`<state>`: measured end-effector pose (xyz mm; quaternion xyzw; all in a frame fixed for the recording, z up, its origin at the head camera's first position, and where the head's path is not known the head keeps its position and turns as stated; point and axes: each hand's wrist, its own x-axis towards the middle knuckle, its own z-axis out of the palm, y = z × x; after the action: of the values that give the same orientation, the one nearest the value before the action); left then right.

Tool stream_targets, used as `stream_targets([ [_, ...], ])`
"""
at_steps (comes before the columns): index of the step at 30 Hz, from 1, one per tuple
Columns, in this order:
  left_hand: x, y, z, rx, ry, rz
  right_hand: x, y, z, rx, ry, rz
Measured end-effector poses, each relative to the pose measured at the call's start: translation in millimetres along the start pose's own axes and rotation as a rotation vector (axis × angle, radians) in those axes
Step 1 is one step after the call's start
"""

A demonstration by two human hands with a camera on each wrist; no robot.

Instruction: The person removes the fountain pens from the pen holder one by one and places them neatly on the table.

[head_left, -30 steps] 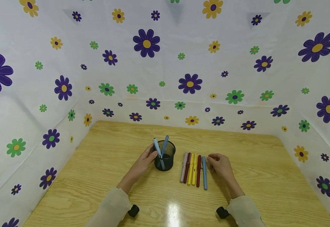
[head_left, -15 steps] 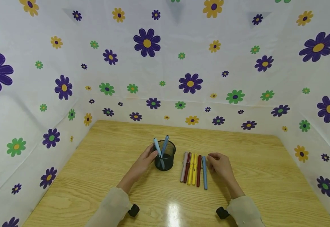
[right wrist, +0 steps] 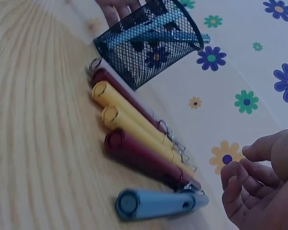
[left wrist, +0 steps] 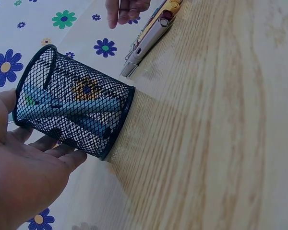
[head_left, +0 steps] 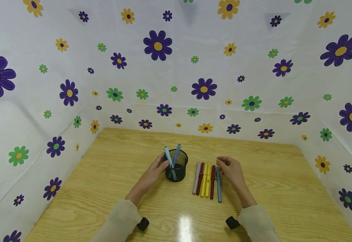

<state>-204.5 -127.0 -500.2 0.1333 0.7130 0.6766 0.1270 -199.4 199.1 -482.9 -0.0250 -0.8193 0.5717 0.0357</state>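
My left hand (head_left: 153, 173) holds the left side of a black mesh pen cup (head_left: 180, 173), its thumb near the rim and fingers round the wall, as the left wrist view shows. Two light blue pens (left wrist: 81, 108) lean inside the cup. To its right lies a row of pens: a greyish-pink one (head_left: 196, 178), two dark red, two yellow pens (head_left: 206, 181), and a blue pen (head_left: 219, 186) at the right end. My right hand (head_left: 231, 169) hovers by the clip end of that blue pen, fingers loosely bent and holding nothing; a gap shows in the right wrist view.
The pens rest on a wood-grain table (head_left: 127, 151). White cloth (head_left: 176, 67) printed with purple, yellow and green flowers stands round the back and both sides. A black wrist camera sits at each sleeve (head_left: 257, 220).
My right hand has shifted left and a little away from me, over the top end of the blue pen. The left hand and the cup stay put.
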Motion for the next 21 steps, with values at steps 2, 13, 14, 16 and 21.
stream_targets([
  [2,-0.3,0.6,0.6,0.000,0.001,-0.002,1.0,-4,3,0.011,-0.008,-0.004],
  [13,-0.9,0.9,1.7,0.003,-0.008,-0.002,9.4,-23,28,0.066,-0.105,-0.060],
  [14,-0.7,0.6,1.6,0.005,-0.009,0.001,11.3,-24,30,0.064,-0.112,-0.067],
  [16,-0.3,0.0,1.1,0.006,-0.008,0.003,14.1,-27,35,0.057,-0.127,-0.092],
  [21,-0.2,-0.8,-0.2,0.015,-0.005,-0.001,20.0,-37,50,0.076,-0.150,-0.144],
])
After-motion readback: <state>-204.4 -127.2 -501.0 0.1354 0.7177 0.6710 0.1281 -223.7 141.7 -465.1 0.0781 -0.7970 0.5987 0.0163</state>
